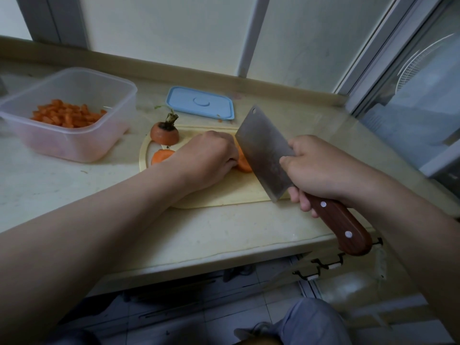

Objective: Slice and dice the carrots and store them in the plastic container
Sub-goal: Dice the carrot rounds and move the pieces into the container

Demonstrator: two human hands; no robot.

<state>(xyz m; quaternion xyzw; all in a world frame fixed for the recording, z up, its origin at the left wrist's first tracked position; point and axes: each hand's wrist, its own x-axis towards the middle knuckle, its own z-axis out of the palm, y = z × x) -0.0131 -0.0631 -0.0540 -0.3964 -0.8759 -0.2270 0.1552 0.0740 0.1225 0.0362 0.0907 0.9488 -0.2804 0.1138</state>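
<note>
A pale stone worktop [74,195] runs under a frosted window, with a fan [423,70] behind the glass door at the right. A cream cutting board [224,195] lies near the front edge.

The left hand [206,155] rests knuckles-up on the board, its fingers curled down onto a carrot piece [244,163] whose orange end shows just past them. The right hand [321,170] grips a cleaver [261,145], fingers wrapped tightly round the wooden handle [343,225] where it meets the blade. The blade stands tilted with its flat side against the exposed end of the carrot piece.

At the far left corner of the board sits a carrot top [164,133] with its dark stem upright, and just in front of it lies a carrot half [161,155], partly hidden by the left wrist.

Left of the board stands a clear plastic container [74,150] holding diced carrot [69,115]. Its blue lid [199,103] lies flat behind the board.
</note>
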